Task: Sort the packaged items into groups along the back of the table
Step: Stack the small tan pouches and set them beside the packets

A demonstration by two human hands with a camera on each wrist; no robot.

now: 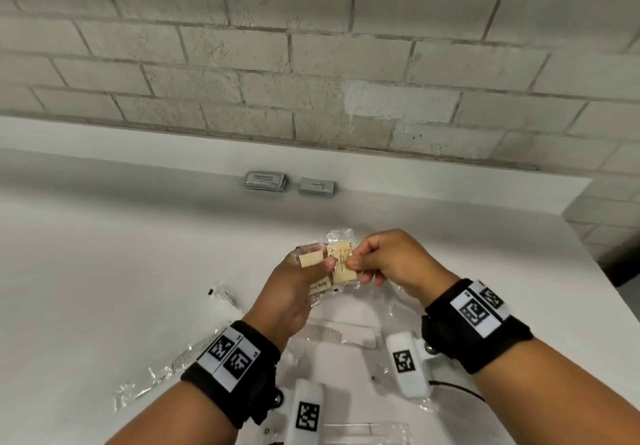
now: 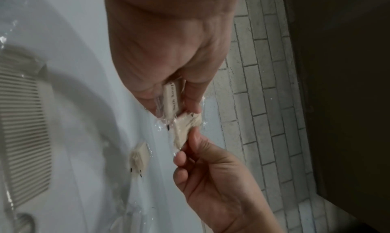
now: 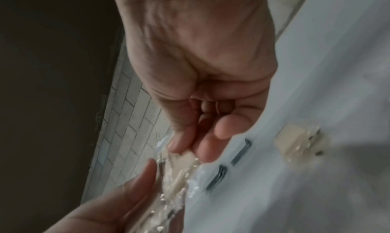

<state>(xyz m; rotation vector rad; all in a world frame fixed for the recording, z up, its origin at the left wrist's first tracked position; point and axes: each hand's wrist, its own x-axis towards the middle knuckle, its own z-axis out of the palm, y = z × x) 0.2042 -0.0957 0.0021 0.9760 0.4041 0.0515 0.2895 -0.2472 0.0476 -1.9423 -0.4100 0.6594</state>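
Above the middle of the white table [image 1: 104,254] both hands meet on a small bundle of cream soap bars [image 1: 341,261] in clear wrap. My left hand [image 1: 322,266] grips the bundle, thumb on top, including a bar printed "Bath Soap" [image 2: 172,100]. My right hand [image 1: 353,265] pinches the edge of one wrapped bar [image 2: 183,130] between thumb and fingertips [image 3: 175,146]. Another wrapped soap bar [image 2: 140,156] lies on the table below the hands. Two stacks of grey sachets [image 1: 265,181] [image 1: 317,186] sit side by side at the back of the table.
Wrapped white combs [image 1: 332,332] [image 1: 187,354] lie near my wrists, with a small clear-wrapped item [image 1: 221,294] to the left. More clear packaging [image 1: 381,430] lies at the near edge. A brick wall [image 1: 311,63] backs the table, whose right edge [image 1: 588,271] drops off.
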